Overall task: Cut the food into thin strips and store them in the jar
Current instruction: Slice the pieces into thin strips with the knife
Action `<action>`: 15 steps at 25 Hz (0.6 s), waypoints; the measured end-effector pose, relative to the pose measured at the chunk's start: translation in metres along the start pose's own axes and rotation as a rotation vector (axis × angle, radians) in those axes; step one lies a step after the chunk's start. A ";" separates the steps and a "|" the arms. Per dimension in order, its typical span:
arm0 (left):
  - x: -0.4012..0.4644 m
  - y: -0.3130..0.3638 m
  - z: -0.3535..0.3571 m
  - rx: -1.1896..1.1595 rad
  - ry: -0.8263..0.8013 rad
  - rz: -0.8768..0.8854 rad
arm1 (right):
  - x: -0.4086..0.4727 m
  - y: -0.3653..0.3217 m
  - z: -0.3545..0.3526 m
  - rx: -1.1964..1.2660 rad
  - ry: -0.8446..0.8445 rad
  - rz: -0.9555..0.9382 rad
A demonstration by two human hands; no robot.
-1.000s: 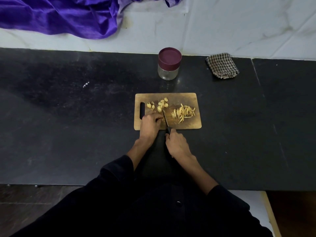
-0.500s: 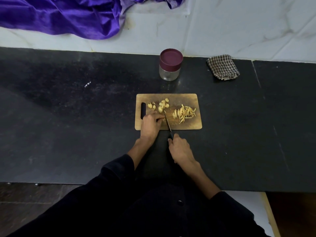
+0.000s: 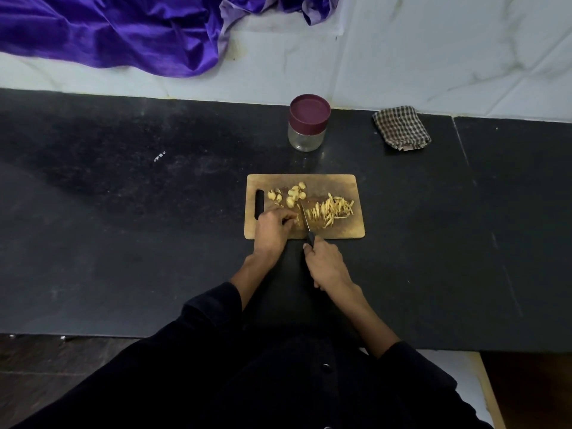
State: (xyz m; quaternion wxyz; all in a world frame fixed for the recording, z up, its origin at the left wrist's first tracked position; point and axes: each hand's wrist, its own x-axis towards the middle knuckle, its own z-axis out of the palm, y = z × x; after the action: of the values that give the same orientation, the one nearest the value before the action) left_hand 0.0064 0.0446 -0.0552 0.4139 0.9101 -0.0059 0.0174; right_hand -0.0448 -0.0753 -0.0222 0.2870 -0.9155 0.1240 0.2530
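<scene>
On the dark bench (image 3: 123,243) a wooden cutting board (image 3: 346,184) is set, and a small pale piece (image 3: 297,220) at its near edge is pinned under the curled fingers of the left hand (image 3: 272,229), while a black-handled knife (image 3: 307,226) is gripped in the right hand (image 3: 325,263) with its blade laid on the board just beside that piece. Uncut chunks (image 3: 292,195) are gathered at the board's far left and a heap of thin strips (image 3: 331,210) lies right of the blade. The jar (image 3: 308,123), capped by a maroon lid, is stood behind the board, with a folded checked cloth (image 3: 401,127) to its right and purple fabric (image 3: 108,29) draped against the wall
</scene>
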 end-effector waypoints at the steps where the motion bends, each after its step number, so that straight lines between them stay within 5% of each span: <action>1: 0.001 0.000 0.000 -0.006 -0.003 -0.004 | 0.001 0.000 -0.001 -0.007 -0.009 0.000; 15: 0.001 -0.006 -0.001 -0.072 -0.026 -0.058 | -0.003 0.002 -0.003 0.041 -0.057 -0.001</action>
State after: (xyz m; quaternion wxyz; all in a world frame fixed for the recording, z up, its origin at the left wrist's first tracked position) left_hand 0.0079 0.0492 -0.0595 0.4465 0.8946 0.0144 -0.0068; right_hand -0.0472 -0.0786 -0.0195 0.3093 -0.9019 0.1203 0.2764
